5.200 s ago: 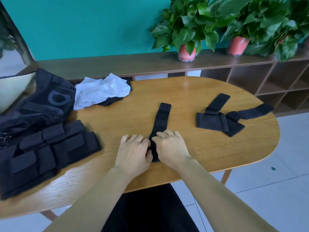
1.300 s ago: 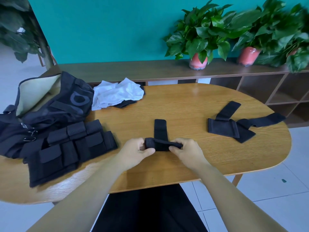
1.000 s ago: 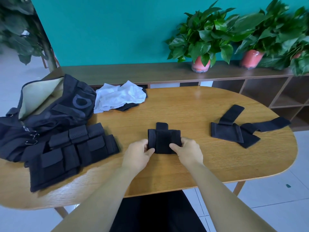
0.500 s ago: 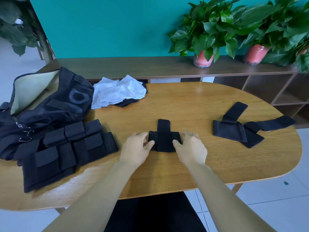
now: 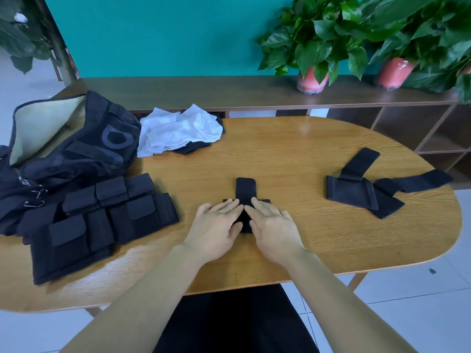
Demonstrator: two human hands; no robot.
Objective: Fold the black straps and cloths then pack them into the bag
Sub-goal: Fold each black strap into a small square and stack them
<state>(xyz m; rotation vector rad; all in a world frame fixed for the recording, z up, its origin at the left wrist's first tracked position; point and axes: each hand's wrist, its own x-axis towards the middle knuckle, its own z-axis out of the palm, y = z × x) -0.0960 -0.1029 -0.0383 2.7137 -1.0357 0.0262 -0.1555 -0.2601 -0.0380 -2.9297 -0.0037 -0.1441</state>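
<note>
Since a moment ago, both my hands have slid inward from the edges of the folded black strap (image 5: 245, 189) and now lie flat on top of it. My left hand (image 5: 216, 225) and right hand (image 5: 271, 224) press it with straight fingers close together, index fingertips almost touching. The strap lies at the near middle of the wooden table (image 5: 293, 154), one end sticking out beyond my fingers. On the far left, the black bag (image 5: 76, 149) lies unzipped, showing a pale lining and large grey letters I cannot read. Just beside it lie a black pouch panel (image 5: 102, 220) and white cloths (image 5: 178, 128). More black straps (image 5: 369, 184) lie at the right.
</note>
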